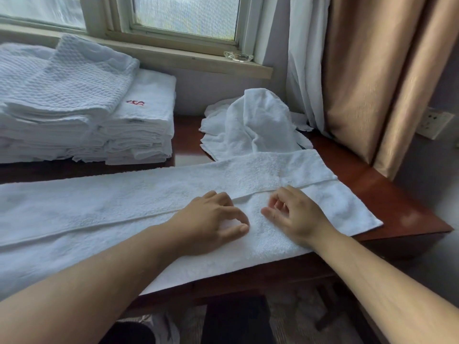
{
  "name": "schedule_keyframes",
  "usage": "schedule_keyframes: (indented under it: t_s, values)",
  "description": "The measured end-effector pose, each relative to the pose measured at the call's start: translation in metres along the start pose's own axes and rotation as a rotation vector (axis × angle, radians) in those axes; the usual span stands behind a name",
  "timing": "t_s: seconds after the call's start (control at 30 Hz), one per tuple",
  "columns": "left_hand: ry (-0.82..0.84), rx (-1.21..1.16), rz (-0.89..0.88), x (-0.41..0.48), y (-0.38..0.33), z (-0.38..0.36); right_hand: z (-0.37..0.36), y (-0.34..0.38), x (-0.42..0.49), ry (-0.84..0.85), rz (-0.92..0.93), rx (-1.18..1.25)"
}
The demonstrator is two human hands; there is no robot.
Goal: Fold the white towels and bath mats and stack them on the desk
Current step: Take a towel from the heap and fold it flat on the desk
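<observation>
A long white towel (pixel 124 202), folded lengthwise, lies across the dark wooden desk (pixel 397 207) from the left edge to the right corner. My left hand (pixel 211 217) rests on its near half with loosely curled fingers, thumb and forefinger tips touching the cloth. My right hand (pixel 298 214) sits just to the right, at the folded edge, fingers curled loosely and holding nothing. A crumpled white towel (pixel 253 122) is heaped behind. At the back left stand two stacks: folded towels (pixel 139 115) and waffle-textured bath mats (pixel 62 95).
A window sill with a glass ashtray (pixel 238 56) runs behind the desk. White and tan curtains (pixel 372 83) hang at the right, beside a wall socket (pixel 434 122). The towel's near edge overhangs the desk front.
</observation>
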State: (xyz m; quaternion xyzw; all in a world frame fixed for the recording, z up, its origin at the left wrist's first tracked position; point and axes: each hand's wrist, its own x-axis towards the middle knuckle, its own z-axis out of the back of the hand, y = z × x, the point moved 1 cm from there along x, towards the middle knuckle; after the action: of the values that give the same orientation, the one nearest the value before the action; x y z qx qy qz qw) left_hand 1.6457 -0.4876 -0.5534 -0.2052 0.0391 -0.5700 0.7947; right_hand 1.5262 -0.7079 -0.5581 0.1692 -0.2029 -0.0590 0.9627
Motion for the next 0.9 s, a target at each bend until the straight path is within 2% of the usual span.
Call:
schedule_keyframes:
  t_s: [0.17,0.3,0.4,0.47,0.63,0.73,0.8,0.9]
  values:
    - [0.108,0.116,-0.048,-0.026,-0.004,-0.001,-0.003,0.008,-0.035,0.001,0.173,-0.053]
    - [0.013,0.193,-0.097,-0.043,-0.011,-0.014,-0.003,0.013,-0.05,0.011,0.303,-0.144]
    - [-0.049,0.138,-0.07,-0.044,-0.007,-0.01,-0.001,0.015,-0.056,0.115,0.357,-0.28]
    - [-0.053,0.086,-0.052,-0.043,-0.007,-0.008,0.001,0.017,-0.058,0.126,0.369,-0.339]
    - [-0.084,-0.003,0.027,-0.044,-0.018,-0.002,0.008,0.03,-0.06,-0.094,0.449,-0.261]
    - [-0.103,0.039,0.083,-0.045,-0.028,0.002,0.013,0.039,-0.053,-0.168,0.294,-0.151]
    - [-0.088,0.174,0.092,-0.043,-0.037,0.004,0.017,0.044,-0.043,-0.205,0.188,-0.13]
    - [-0.131,0.26,0.109,-0.035,-0.045,0.009,0.022,0.044,-0.027,-0.196,0.179,-0.17]
